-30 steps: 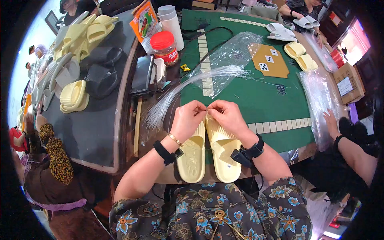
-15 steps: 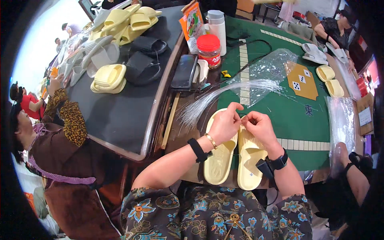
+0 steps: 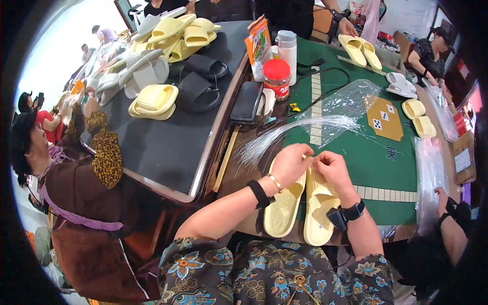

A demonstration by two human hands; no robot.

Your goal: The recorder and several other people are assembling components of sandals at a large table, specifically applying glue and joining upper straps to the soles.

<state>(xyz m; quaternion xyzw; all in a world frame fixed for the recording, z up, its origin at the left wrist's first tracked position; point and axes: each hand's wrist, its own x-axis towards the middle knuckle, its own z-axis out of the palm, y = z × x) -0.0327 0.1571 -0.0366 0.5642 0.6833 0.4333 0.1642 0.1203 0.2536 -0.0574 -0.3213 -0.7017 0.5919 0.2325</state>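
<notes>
Two pale yellow slippers lie side by side at the table's near edge, a left slipper (image 3: 280,216) and a right slipper (image 3: 319,218). My left hand (image 3: 294,165) is closed in a pinch over the upper ends of the slippers. My right hand (image 3: 333,172) pinches right beside it, its fingertips almost touching the left ones. What the fingertips hold is too small to make out. Just beyond my hands lies a fanned bundle of thin clear plastic strands (image 3: 269,140), partly over a clear plastic bag (image 3: 335,109).
On the left stands a dark table (image 3: 168,152) with piled yellow slippers (image 3: 175,33), grey ones (image 3: 147,76) and black ones (image 3: 198,94). A red-lidded jar (image 3: 276,79), white bottle (image 3: 287,51) and phone (image 3: 246,101) sit between. Clear bags (image 3: 429,162) lie right. Co-workers are around.
My fingertips stay pinched together at the slippers, with a small shift of the hands. A pair of yellow slippers now shows at the table's far edge, beside another person's hand. The whole view has shifted slightly.
</notes>
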